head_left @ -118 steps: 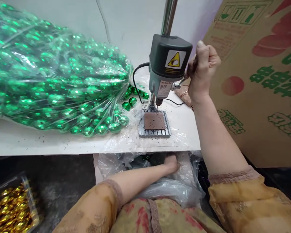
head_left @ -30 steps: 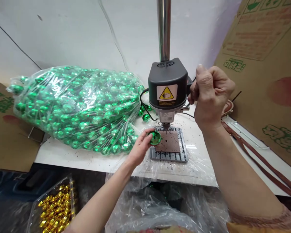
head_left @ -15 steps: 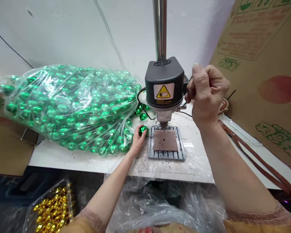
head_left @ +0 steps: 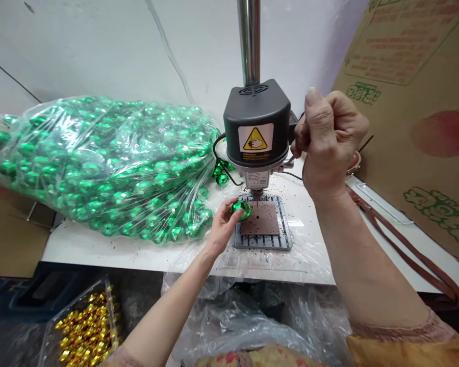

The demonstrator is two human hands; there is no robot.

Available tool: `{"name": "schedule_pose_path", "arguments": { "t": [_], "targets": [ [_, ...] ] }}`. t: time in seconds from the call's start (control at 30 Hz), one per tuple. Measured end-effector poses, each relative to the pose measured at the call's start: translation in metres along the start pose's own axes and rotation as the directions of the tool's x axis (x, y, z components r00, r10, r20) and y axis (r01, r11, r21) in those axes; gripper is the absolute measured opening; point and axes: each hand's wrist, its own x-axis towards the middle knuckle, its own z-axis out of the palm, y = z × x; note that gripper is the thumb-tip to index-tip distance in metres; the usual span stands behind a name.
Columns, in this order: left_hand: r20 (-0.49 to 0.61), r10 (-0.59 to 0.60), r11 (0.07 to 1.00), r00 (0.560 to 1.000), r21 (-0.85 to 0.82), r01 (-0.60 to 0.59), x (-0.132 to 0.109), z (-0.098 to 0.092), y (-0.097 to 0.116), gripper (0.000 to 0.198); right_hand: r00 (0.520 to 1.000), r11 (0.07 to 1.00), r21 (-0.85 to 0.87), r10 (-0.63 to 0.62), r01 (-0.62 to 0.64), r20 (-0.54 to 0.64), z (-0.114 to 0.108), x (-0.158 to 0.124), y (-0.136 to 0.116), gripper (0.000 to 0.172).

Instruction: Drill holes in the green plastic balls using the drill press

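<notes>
One crumpled clear plastic sheet [head_left: 260,326], below the front edge of the surface [head_left: 118,257], before the person's body. One clear tub [head_left: 48,341] of gold balls [head_left: 86,326], lower left, below surface level.

Left hand [head_left: 222,228]: thumb and fingers pinched on one green ball [head_left: 241,209], faceted and shiny, held over the left side of the drill's base [head_left: 260,242]; contact with the base cannot be told. One brown plate [head_left: 265,227], small dark hole in it, lying on that base, dark crumbs scattered around.

Right hand [head_left: 331,145]: raised, curled tight round the lever [head_left: 289,163] on the drill's side, its grip mostly hidden in the fist. One brown strap [head_left: 401,247], on the surface at right.

One bench drill [head_left: 258,122], black housing, yellow warning label, bit above the plate and just right of the ball. One large clear bag [head_left: 110,168] packed with green balls, left of the drill; several loose balls [head_left: 222,179] between them. Cardboard boxes [head_left: 416,168], either side. Pale wall [head_left: 92,51], behind.
</notes>
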Motion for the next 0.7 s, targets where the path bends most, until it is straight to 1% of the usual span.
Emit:
{"name": "schedule_pose_path", "arguments": {
  "t": [0.07,0.17,0.3,0.47,0.57,0.7],
  "targets": [
    [0.029,-0.043,0.998,0.999,-0.048,0.045,0.000,0.007,-0.003,0.058,1.000,1.000,0.029,-0.008,0.008,-0.010,0.000,0.001,0.001,0.061],
    [0.041,-0.037,0.998,0.998,-0.051,0.039,0.005,0.012,-0.012,0.059,1.000,1.000,0.021,-0.009,0.009,-0.003,0.000,0.001,0.001,0.060],
    [0.060,-0.018,1.000,0.998,0.014,0.017,0.009,0.012,-0.019,0.062,1.000,1.000,0.009,-0.020,0.020,-0.001,0.000,0.001,0.002,0.059],
    [0.102,-0.018,0.994,0.995,0.105,0.008,0.009,0.010,-0.017,0.050,1.000,1.000,0.006,-0.023,0.023,-0.002,0.001,0.003,0.004,0.061],
    [0.110,0.021,0.990,0.994,0.137,-0.036,0.010,0.011,-0.015,0.048,0.999,0.999,0.005,-0.031,0.031,-0.005,0.001,0.003,0.004,0.063],
    [0.137,0.094,0.976,0.986,0.181,-0.119,0.014,0.014,-0.014,0.045,1.000,0.999,-0.042,-0.017,0.016,-0.010,0.001,0.002,0.004,0.064]
  ]
}}
